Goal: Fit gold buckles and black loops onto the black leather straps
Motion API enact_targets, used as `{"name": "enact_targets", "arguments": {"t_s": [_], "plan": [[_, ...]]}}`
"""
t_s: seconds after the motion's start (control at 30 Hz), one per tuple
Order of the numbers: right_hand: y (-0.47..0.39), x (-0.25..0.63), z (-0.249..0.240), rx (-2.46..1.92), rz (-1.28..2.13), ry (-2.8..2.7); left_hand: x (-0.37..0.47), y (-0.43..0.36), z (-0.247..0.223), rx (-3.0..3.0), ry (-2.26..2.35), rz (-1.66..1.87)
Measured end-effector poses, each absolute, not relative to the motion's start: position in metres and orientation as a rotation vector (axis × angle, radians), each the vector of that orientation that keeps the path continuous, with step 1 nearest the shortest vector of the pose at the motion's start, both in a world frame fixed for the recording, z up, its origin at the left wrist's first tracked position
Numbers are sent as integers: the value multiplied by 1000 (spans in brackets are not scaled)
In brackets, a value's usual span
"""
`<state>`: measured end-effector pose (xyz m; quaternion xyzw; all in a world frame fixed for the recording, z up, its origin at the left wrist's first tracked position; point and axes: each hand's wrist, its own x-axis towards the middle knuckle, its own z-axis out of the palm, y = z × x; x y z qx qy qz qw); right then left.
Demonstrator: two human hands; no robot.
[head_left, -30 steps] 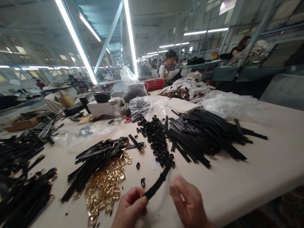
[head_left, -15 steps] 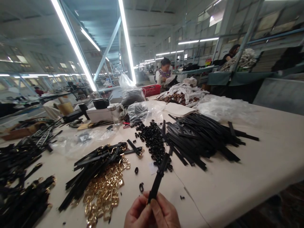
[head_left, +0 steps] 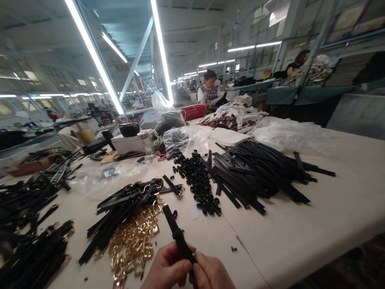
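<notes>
A black strap [head_left: 175, 225] with a small loop around it slants up and left from between my two hands at the bottom centre. My left hand [head_left: 168, 265] pinches the strap between thumb and fingers. Close beside it, my right hand [head_left: 212, 271] grips the strap's lower end; some of its fingertips are hidden. Gold buckles [head_left: 135, 237] lie in a heap to the left, beside black straps with gold buckles [head_left: 120, 204]. Beyond my hands is a pile of small black loops [head_left: 200, 180].
Plain black straps [head_left: 258, 172] are piled at the right. Clear plastic bags [head_left: 293, 136], a glass jar [head_left: 146, 144] and a red basket [head_left: 193, 112] stand or lie farther back. A person [head_left: 208, 90] sits beyond the table. More black straps [head_left: 39, 253] lie at far left.
The strap has swung from leaning right to leaning left. My left hand has shifted left and my right hand slightly right, both still on the strap. The view has shifted slightly.
</notes>
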<state>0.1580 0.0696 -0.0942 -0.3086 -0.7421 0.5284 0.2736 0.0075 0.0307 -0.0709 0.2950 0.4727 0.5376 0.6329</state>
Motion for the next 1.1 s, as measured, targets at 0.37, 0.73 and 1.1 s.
{"name": "enact_targets", "arguments": {"t_s": [0.37, 0.73, 1.1], "plan": [[76, 163, -85, -658, 1603, -1949, 0, 29, -73, 686, 1256, 1256], [70, 163, -93, -771, 1591, -1754, -19, 35, -67, 899, 1430, 1281], [71, 162, -95, -918, 1463, -1630, -27, 52, -56, 1767, 1989, 655]]}}
